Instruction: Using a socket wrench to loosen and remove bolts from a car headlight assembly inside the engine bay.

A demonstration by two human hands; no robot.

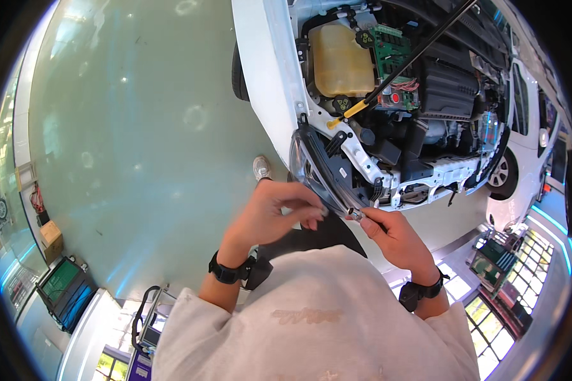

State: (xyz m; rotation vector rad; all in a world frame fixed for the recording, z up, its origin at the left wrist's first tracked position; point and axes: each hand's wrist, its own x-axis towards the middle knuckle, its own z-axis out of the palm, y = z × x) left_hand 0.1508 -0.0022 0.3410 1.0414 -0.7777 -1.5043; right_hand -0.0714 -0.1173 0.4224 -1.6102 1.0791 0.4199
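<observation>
My right hand (391, 235) is closed around a small chrome socket (354, 214), its open end pointing left. Just left of it, my left hand (279, 209) has thumb and fingers drawn together in a pinch, slightly smeared by motion. Whatever its fingertips hold, if anything, is too small to make out. Both hands are in front of my body, close to the headlight (305, 159) at the front corner of a white car (270, 82) whose bonnet is raised. The two hands are near each other but apart.
A bonnet prop rod (400, 70) with a yellow end slants over the engine bay. Inside are a yellowish fluid tank (343, 61), a green circuit board (391, 51) and a black engine cover (448, 89). Another white car (511, 171) stands at right. A cardboard box (51, 236) is at far left.
</observation>
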